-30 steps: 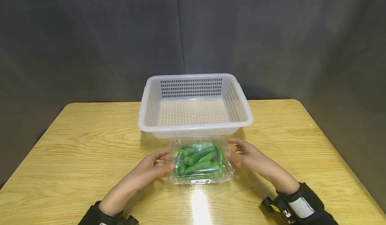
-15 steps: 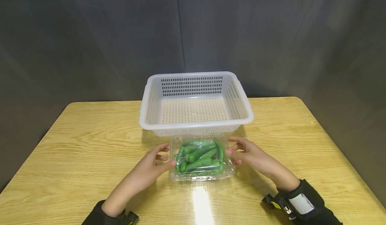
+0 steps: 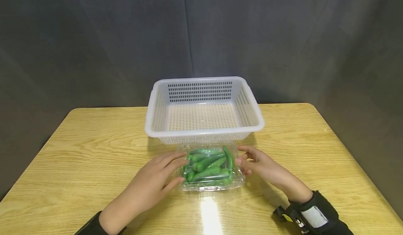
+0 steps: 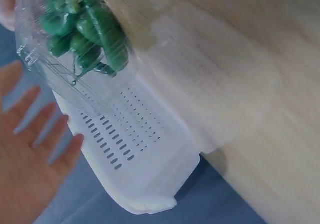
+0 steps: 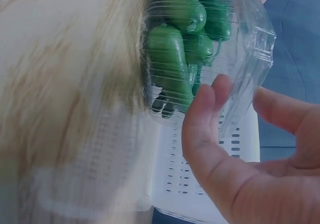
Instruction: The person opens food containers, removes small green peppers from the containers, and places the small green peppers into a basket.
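Note:
A clear plastic clamshell box [image 3: 211, 186] with several long green chili peppers [image 3: 207, 162] inside lies on the wooden table, its lid down. My right hand [image 3: 262, 165] holds the box at its right end; in the right wrist view the thumb [image 5: 280, 107] is at the lid rim and the curled fingers [image 5: 200, 129] lie against the side wall. At the box's left end, my left hand [image 3: 152, 182] has its fingers spread and overlapping the box edge in the head view. The left wrist view shows the left hand [image 4: 30, 154] with fingers extended, apart from the box.
Just behind the box stands a white perforated plastic basket [image 3: 204, 133] with nothing in it. The wooden table [image 3: 94, 144] extends to both sides, and a dark grey curtain [image 3: 126, 39] hangs behind its far edge.
My left hand has let go of the box's left end and moved slightly up and over its edge, fingers spreading. The right hand keeps its hold, and the box stays nearly in place.

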`<state>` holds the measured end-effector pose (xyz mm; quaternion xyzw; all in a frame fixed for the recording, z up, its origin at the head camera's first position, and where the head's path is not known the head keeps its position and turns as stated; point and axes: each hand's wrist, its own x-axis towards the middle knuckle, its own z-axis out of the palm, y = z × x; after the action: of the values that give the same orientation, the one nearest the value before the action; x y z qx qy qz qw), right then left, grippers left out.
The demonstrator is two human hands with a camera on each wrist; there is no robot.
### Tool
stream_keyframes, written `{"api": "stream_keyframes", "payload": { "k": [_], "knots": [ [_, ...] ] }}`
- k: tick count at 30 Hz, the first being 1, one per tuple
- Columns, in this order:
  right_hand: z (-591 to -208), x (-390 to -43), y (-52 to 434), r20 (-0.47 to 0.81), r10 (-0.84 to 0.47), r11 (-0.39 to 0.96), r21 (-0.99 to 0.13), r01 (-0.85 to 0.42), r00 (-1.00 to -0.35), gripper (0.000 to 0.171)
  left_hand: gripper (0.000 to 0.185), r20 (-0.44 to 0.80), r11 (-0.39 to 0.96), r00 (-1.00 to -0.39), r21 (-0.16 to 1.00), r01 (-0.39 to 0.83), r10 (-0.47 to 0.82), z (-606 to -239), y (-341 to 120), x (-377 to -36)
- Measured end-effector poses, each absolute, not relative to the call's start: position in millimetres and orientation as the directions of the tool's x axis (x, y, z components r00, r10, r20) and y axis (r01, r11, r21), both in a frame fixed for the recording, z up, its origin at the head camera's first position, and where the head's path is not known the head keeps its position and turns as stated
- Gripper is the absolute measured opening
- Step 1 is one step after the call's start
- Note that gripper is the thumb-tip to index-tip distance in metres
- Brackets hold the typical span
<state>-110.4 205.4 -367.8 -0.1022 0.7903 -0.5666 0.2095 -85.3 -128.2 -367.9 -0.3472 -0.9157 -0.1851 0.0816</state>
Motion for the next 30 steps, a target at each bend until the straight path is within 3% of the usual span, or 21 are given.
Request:
{"api": "stream_keyframes", "payload": {
  "k": [8, 15, 19, 24, 30],
  "knots": [
    [-366.8, -109.4, 202.4, -0.204, -0.399, 0.352, -0.934, 0.057, -0.894, 0.067, 0.05, 0.168, 0.633, -0.678, 0.254, 0.731, 0.716, -366.4, -130.9, -81.3],
    [-368.3, -109.1, 203.0, -0.209, -0.391, 0.359, -0.931, 0.061, -0.896, 0.066, 0.042, 0.285, 0.561, -0.584, 0.163, 0.811, 0.76, -368.4, -130.2, -83.7],
    [-368.4, -109.4, 203.6, -0.206, -0.392, 0.354, -0.933, 0.06, -0.896, 0.066, 0.04, 0.341, 0.524, -0.514, 0.068, 0.849, 0.787, -369.1, -129.0, -85.7],
    [-368.0, -110.1, 204.3, -0.191, -0.402, 0.334, -0.941, 0.051, -0.895, 0.065, 0.043, 0.335, 0.509, -0.443, -0.142, 0.849, 0.832, -366.9, -125.8, -84.8],
    [-368.0, -109.3, 205.3, -0.198, -0.403, 0.327, -0.943, 0.061, -0.894, 0.065, 0.049, 0.302, 0.516, -0.442, -0.242, 0.822, 0.845, -363.9, -123.3, -83.1]
  ]
}}
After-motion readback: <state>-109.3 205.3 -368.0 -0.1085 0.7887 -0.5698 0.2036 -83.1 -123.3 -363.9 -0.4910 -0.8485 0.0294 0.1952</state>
